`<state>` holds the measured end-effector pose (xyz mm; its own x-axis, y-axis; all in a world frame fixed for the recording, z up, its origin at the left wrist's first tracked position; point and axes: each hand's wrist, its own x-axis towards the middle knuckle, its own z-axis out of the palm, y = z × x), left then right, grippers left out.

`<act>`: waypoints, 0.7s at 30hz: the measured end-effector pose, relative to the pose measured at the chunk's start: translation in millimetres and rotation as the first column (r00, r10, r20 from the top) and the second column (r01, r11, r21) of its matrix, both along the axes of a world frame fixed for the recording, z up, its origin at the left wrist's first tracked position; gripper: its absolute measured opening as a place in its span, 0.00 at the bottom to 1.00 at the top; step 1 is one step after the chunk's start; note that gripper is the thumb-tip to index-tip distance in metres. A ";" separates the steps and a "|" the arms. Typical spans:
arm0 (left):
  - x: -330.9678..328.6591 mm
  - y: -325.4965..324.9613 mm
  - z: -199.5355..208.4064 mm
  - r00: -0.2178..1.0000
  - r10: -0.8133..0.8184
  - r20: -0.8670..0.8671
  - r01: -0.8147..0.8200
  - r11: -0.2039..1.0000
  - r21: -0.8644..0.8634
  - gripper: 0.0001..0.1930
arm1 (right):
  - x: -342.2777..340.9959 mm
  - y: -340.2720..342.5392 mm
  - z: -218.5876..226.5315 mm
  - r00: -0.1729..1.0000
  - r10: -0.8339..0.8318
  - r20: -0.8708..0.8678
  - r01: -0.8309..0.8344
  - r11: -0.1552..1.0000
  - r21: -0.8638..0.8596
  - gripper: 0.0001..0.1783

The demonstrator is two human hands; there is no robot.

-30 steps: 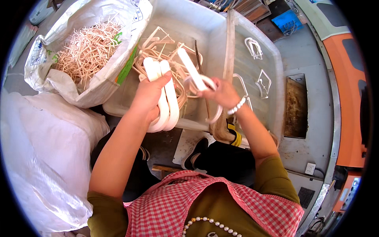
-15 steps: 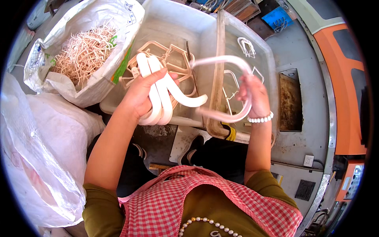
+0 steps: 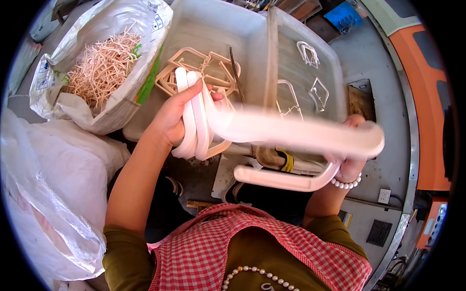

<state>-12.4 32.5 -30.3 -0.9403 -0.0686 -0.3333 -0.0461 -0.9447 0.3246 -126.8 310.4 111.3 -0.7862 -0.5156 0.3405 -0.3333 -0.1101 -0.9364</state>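
Observation:
My left hand (image 3: pixel 175 115) is closed round a bunch of white curved plastic strips (image 3: pixel 192 114), thumb on top and fingertips behind. In my right hand (image 3: pixel 350 148) is a pale pink, U-shaped plastic piece (image 3: pixel 286 178), smeared by motion; the hand is partly hidden behind its bend. The long upper limb of that piece reaches across to the bunch, and whether the two touch I cannot tell. Beyond my left hand, pale peach plastic frames (image 3: pixel 188 54) lie in a translucent plastic bin (image 3: pixel 213 17).
To the right, a second bin (image 3: pixel 335 65) holds several white plastic frames (image 3: pixel 318 94). A woven sack (image 3: pixel 160 19) of thin peach plastic scraps (image 3: pixel 104 68) stands at the far left, with a white plastic bag (image 3: pixel 63 169) nearer. An orange and grey machine (image 3: pixel 415 126) stands at right.
My right hand has moved right and nearer to me, carrying the U-shaped piece, which has turned. The strips in my left hand have shifted slightly; that hand stays nearly in place.

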 end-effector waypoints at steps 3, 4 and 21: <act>-2.4 2.3 1.3 0.999 0.021 -0.040 -0.020 0.999 0.030 0.18 | 0.4 -9.6 -12.5 0.944 -0.104 -0.314 0.138 0.987 0.088 0.24; -3.5 2.9 2.3 0.998 0.028 -0.047 -0.026 0.999 0.048 0.18 | 1.6 -12.1 -18.4 0.954 0.037 -0.299 -0.013 0.996 0.083 0.08; -6.1 -4.9 0.6 0.969 0.248 0.006 -0.248 0.969 -0.003 0.11 | -62.6 -16.8 -62.7 0.578 0.143 0.804 0.111 0.962 -0.251 0.17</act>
